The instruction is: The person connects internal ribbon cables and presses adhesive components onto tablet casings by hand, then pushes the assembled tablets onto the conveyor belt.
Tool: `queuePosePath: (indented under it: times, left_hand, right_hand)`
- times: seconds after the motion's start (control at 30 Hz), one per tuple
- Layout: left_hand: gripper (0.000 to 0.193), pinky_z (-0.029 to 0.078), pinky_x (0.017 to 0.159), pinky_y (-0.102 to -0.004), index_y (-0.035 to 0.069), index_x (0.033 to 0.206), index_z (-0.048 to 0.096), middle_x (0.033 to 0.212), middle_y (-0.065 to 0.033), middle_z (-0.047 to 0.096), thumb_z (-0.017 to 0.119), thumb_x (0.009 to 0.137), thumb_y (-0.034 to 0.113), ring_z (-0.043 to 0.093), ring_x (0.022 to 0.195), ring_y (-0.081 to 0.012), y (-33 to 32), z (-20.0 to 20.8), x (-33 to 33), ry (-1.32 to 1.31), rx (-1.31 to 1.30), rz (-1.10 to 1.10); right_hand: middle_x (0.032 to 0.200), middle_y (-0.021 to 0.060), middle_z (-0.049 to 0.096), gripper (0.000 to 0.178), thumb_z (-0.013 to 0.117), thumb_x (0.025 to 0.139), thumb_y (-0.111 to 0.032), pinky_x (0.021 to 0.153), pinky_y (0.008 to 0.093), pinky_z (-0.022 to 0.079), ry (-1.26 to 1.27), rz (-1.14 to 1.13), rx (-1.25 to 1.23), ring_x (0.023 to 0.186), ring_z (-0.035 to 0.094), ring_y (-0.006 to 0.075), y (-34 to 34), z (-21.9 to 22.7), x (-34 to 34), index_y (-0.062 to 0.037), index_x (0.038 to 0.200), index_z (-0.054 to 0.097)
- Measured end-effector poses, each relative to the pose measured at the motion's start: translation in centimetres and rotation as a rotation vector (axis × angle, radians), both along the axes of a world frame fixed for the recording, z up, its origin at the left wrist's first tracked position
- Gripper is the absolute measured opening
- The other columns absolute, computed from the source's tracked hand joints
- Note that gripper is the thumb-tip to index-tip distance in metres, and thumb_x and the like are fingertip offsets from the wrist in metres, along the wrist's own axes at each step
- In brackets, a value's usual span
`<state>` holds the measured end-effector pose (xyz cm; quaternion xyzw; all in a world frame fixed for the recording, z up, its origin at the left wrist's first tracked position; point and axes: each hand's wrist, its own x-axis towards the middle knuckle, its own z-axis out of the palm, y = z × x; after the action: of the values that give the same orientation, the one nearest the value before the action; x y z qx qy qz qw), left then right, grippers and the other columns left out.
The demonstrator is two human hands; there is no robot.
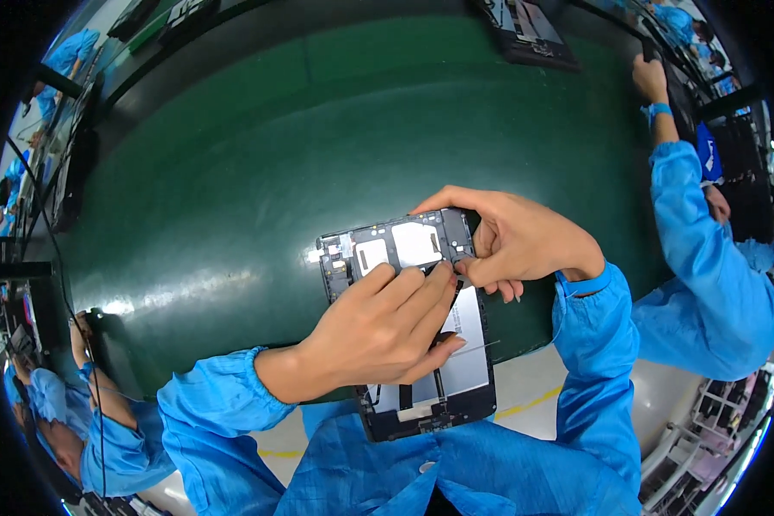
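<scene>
The opened tablet-like device (pixel 466 374), its inner parts facing up, is at the near edge of the green tabletop (pixel 215 172), its near end reaching past that edge toward my body. My right hand (pixel 529 236) grasps its far right corner, thumb on the inner face and index finger at the far edge, while my left hand (pixel 378 322) lies across the middle, fingertips bunched beside my right thumb, though I cannot tell whether they pinch anything; a dark flat device (pixel 537 50) lies far right, and a co-worker's blue sleeve (pixel 695 215) shows at right
</scene>
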<state>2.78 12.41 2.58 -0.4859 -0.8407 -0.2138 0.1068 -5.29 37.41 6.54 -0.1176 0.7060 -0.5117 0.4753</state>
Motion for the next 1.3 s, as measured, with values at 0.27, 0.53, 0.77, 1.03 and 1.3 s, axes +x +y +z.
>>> queuePosePath:
  times: [0.27, 0.53, 0.77, 1.03, 1.3]
  left_hand:
    - [0.055, 0.05, 0.083, -0.0382, -0.006, 0.122, 0.077, 0.124, -0.016, 0.075, 0.081, 0.089, 0.037, 0.064, 0.099, -0.0268, -1.0, 0.1, -0.2, -0.094, 0.153, 0.001]
    - [0.044, 0.054, 0.094, -0.0443, 0.002, 0.122, 0.081, 0.13, -0.0139, 0.075, 0.064, 0.092, 0.029, 0.069, 0.112, -0.0311, -6.5, -0.7, 2.0, 0.066, 0.263, 0.084]
    - [0.035, 0.058, 0.088, -0.042, 0.004, 0.11, 0.084, 0.111, -0.0116, 0.079, 0.066, 0.092, 0.028, 0.072, 0.096, -0.0261, -11.6, -2.5, 6.0, 0.264, 0.283, -0.093]
    - [0.037, 0.06, 0.085, -0.0401, -0.001, 0.106, 0.08, 0.112, -0.0124, 0.075, 0.078, 0.083, 0.028, 0.071, 0.099, -0.026, -10.9, -2.0, 5.6, 0.121, 0.257, -0.314]
    - [0.031, 0.059, 0.087, -0.0399, 0.007, 0.104, 0.076, 0.111, -0.0101, 0.075, 0.074, 0.086, 0.031, 0.07, 0.098, -0.0246, -10.6, -1.4, 5.0, 0.106, 0.184, -0.254]
  right_hand:
    - [0.067, 0.0072, 0.071, 0.062, 0.071, 0.107, -0.009, 0.046, 0.0274, 0.056, -0.037, -0.016, -0.007, 0.05, 0.069, 0.0139, 0.7, -0.7, -0.2, -0.0046, 0.164, 0.048]
    - [0.065, 0.001, 0.064, 0.056, 0.072, 0.109, -0.02, 0.048, 0.0223, 0.046, 0.23, -0.126, 0.083, 0.051, 0.059, 0.007, 0.4, -0.1, 0.0, -0.004, 0.16, 0.055]
    - [0.085, 0.0043, 0.064, 0.014, 0.083, 0.082, -0.014, 0.073, 0.0369, 0.043, 0.967, 0.07, -0.247, 0.081, 0.056, 0.0211, -2.7, 0.7, 2.2, -0.0091, 0.094, 0.079]
    - [0.102, 0.0025, 0.057, 0.019, 0.089, 0.073, -0.014, 0.086, 0.042, 0.039, 0.976, 0.473, -0.143, 0.102, 0.053, 0.0278, -7.7, 0.2, 6.0, -0.0133, 0.087, 0.076]
    - [0.103, 0.0051, 0.06, 0.016, 0.086, 0.084, -0.018, 0.088, 0.0434, 0.041, 1.042, 0.419, -0.138, 0.104, 0.054, 0.0296, -8.1, -0.5, 6.3, -0.0109, 0.089, 0.073]
